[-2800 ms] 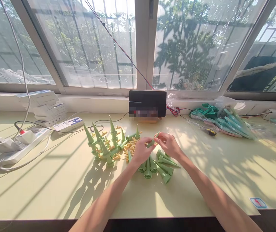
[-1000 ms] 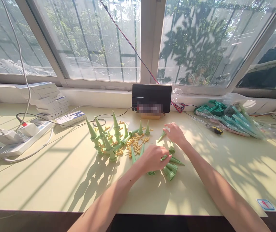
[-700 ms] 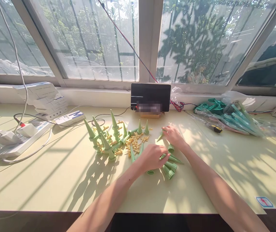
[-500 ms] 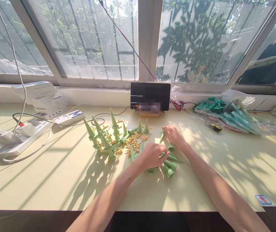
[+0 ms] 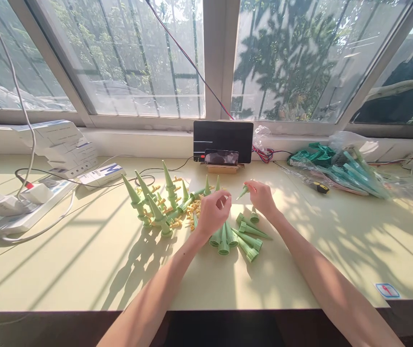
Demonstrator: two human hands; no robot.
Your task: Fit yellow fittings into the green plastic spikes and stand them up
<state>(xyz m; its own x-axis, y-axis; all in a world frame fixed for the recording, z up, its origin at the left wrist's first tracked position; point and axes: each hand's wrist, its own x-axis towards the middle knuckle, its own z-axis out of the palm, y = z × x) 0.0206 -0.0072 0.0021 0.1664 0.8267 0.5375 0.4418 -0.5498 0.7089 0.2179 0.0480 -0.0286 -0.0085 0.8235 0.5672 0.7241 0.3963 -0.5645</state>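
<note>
My right hand [image 5: 262,196] is closed on a green plastic plant watering spike [image 5: 243,193], its tip pointing down and left above the table. My left hand [image 5: 214,212] hovers over the heap of small yellow valve pieces [image 5: 193,209], thumb and forefinger curled together; whether something small sits between them I cannot make out. Below both hands, loose green spikes [image 5: 248,241] lie fanned out, hollow ends mostly toward me. To the left stand several upright green spikes [image 5: 158,217] with yellow valves fitted. Two more upright spikes [image 5: 206,185] show partly behind my left hand.
A black tablet [image 5: 223,135] leans at the window, with a phone [image 5: 221,157] before it. White boxes [image 5: 67,147] and a power strip [image 5: 36,209] with cables are at left. Plastic-bagged green strips [image 5: 358,176] and a yellow-black tool [image 5: 320,187] lie right.
My left hand has moved from the loose spikes up and left to the yellow valve heap, uncovering those spikes. My right hand keeps its spike, raised slightly.
</note>
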